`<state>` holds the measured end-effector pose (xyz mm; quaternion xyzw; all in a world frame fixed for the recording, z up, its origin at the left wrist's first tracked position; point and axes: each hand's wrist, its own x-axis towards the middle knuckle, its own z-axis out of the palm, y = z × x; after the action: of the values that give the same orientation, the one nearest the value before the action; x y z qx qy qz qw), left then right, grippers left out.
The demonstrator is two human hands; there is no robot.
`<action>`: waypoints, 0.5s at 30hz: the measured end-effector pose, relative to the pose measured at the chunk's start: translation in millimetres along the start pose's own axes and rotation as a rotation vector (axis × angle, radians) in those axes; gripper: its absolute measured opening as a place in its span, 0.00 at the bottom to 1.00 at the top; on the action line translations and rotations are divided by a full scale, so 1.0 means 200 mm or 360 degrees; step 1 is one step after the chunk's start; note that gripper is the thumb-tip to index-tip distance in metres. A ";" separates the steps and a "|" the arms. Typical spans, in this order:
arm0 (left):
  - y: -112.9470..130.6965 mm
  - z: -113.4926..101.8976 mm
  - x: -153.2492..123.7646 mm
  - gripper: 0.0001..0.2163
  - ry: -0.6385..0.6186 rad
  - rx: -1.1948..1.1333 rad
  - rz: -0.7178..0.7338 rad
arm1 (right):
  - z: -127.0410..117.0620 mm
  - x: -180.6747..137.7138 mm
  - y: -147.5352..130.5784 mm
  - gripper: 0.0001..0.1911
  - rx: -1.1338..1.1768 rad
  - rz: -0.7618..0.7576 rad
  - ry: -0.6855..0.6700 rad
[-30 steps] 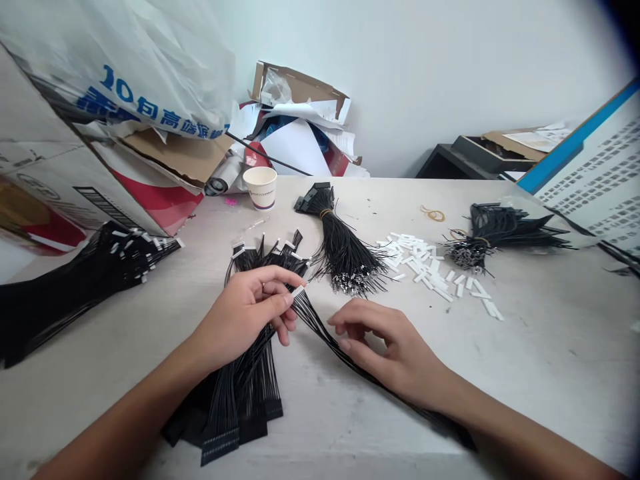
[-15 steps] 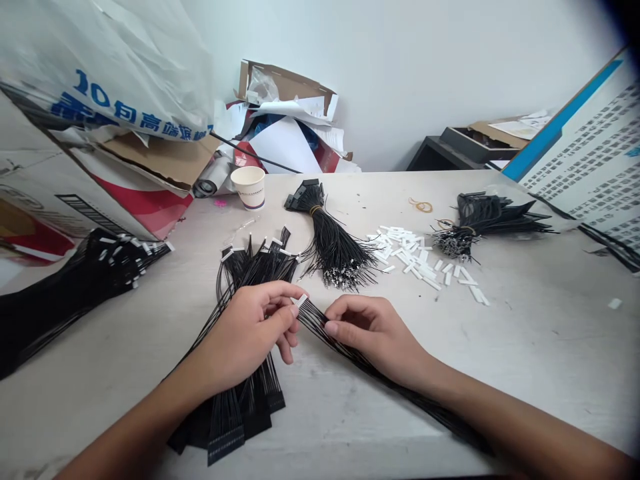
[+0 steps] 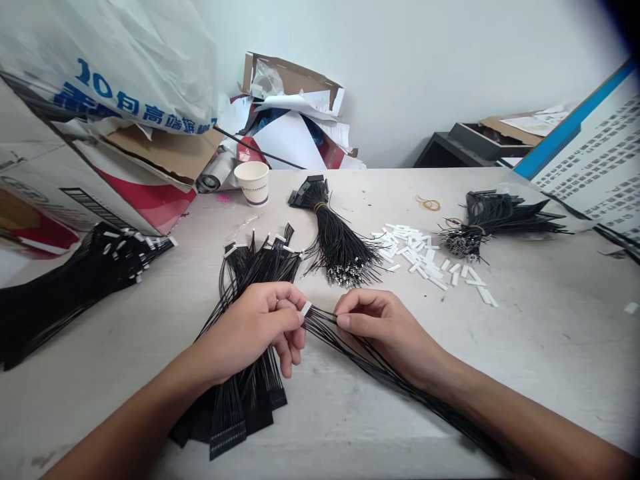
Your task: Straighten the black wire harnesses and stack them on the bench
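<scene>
head cam: l hand (image 3: 267, 317) pinches the white connector (image 3: 307, 309), btwn both hands, while r hand (image 3: 379, 325) pinches some of its black wires (image 3: 350, 354) nearby; wires look light n bendy, connector prob stiff, best gripped by its sides.

The right hand (image 3: 387, 330), poised beside the black wires (image 3: 390, 380) one second earlier, now pinches a few strands (image 3: 324, 313) between thumb and forefinger, separated from the remaining bundle.
</scene>
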<state>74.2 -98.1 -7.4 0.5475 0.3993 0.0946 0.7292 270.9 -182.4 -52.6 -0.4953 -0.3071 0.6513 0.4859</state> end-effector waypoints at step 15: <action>-0.01 -0.02 0.02 0.12 0.0245 -0.0088 0.0106 | -0.05 0.01 -0.02 0.18 -0.0283 -0.0057 -0.0165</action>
<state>72.9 -94.1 -10.7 0.5314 0.4331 0.1717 0.7075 281.4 -178.9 -52.5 -0.4965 -0.3972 0.6375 0.4351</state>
